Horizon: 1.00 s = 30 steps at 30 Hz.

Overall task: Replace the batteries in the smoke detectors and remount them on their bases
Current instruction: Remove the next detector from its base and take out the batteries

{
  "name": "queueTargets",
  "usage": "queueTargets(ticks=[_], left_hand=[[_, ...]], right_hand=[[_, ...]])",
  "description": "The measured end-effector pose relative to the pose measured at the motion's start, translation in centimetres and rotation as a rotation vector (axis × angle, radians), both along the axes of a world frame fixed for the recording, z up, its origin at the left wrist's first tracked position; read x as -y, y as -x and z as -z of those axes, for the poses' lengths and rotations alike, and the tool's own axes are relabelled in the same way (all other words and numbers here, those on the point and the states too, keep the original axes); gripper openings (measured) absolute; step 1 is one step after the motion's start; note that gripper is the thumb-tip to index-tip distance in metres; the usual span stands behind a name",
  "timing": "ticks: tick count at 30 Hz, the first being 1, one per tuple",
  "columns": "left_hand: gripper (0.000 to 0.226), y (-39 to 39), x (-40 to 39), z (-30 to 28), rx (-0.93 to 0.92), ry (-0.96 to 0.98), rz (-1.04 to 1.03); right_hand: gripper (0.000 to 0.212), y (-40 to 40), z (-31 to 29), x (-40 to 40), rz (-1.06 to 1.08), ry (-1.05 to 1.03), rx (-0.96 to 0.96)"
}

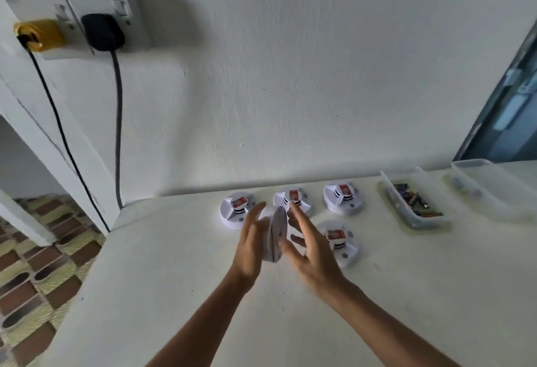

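Observation:
A white round smoke detector (276, 234) stands on edge above the table, sandwiched between my two hands. My left hand (252, 243) presses its flat palm and straight fingers against the left face. On the right face lies my right hand (309, 250), its fingers spread and straight. Several other detectors lie on the white table (180, 265) with red-labelled batteries showing: one behind my left hand (236, 212), two further back (294, 198) (344, 197), and one just right of my right hand (340, 243).
A clear tray of loose batteries (414, 204) sits at the right, with a second clear tray (483, 189) beyond it. Wall sockets with a yellow plug (39, 34) and a black plug (101, 32) hang cables down the left. The table's left edge drops to tiled floor (26, 279).

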<state>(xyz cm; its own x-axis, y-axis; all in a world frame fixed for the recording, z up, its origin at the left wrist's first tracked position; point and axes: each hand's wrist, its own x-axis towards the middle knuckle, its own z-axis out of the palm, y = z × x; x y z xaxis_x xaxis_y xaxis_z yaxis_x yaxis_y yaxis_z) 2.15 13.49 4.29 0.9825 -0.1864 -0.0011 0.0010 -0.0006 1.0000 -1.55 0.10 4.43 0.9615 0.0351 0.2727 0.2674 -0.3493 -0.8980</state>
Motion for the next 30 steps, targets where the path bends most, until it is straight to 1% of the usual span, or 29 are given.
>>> queueTargets(ticks=[2, 3, 4, 5, 7, 8, 11, 13, 16, 18, 21, 23, 25, 28, 30], left_hand=[[0.041, 0.5, 0.2, -1.7, -0.004, 0.111, 0.039], [0.043, 0.6, 0.1, -2.4, 0.024, 0.133, 0.052], [0.049, 0.7, 0.1, -3.0, 0.031, 0.153, 0.069], [0.051, 0.6, -0.2, -3.4, 0.041, 0.171, 0.083], [0.053, 0.3, -0.8, -3.5, 0.058, 0.216, 0.072], [0.054, 0.2, -1.0, -3.6, 0.074, 0.226, 0.061], [0.051, -0.2, -1.5, -3.4, 0.137, 0.167, 0.036], [0.045, 0.0, -1.4, -3.6, 0.156, 0.177, 0.019], [0.044, 0.0, -1.4, -3.7, 0.167, 0.148, 0.006], [0.047, 0.1, -1.4, -4.1, 0.188, 0.144, -0.008], [0.056, 0.2, -1.7, -4.7, 0.172, 0.178, -0.031], [0.059, 0.4, -1.7, -4.7, 0.106, 0.209, -0.019], [0.061, 0.7, -1.8, -4.5, 0.016, 0.240, -0.009], [0.056, 0.8, -1.9, -4.2, -0.032, 0.255, -0.007], [0.053, 0.6, -2.2, -4.1, -0.094, 0.295, -0.057]], right_hand=[[0.078, -0.3, -0.2, -1.1, 0.063, 0.018, 0.018], [0.082, -0.5, -0.5, -1.5, 0.113, 0.040, 0.041], [0.080, -0.8, -0.9, -1.7, 0.156, 0.054, 0.066], [0.074, -1.1, -1.3, -1.8, 0.176, 0.055, 0.079], [0.062, -1.7, -2.4, -1.8, 0.158, 0.039, 0.048], [0.058, -1.9, -3.1, -1.8, 0.121, 0.020, -0.006], [0.049, -2.5, -4.8, -1.5, 0.000, -0.008, -0.221], [0.049, -2.8, -5.3, -1.3, -0.034, 0.075, -0.255], [0.053, -3.1, -5.9, -0.9, -0.039, 0.262, -0.159], [0.055, -3.2, -6.1, -0.8, -0.059, 0.329, -0.105], [0.056, -2.8, -6.1, -1.4, -0.077, 0.257, -0.102], [0.056, -2.4, -5.9, -1.9, -0.046, 0.205, -0.125], [0.051, -2.2, -5.6, -2.2, -0.017, 0.114, -0.189], [0.045, -2.4, -5.2, -2.6, 0.008, -0.049, -0.311], [0.043, -2.7, -4.5, -2.7, 0.028, -0.148, -0.331]])
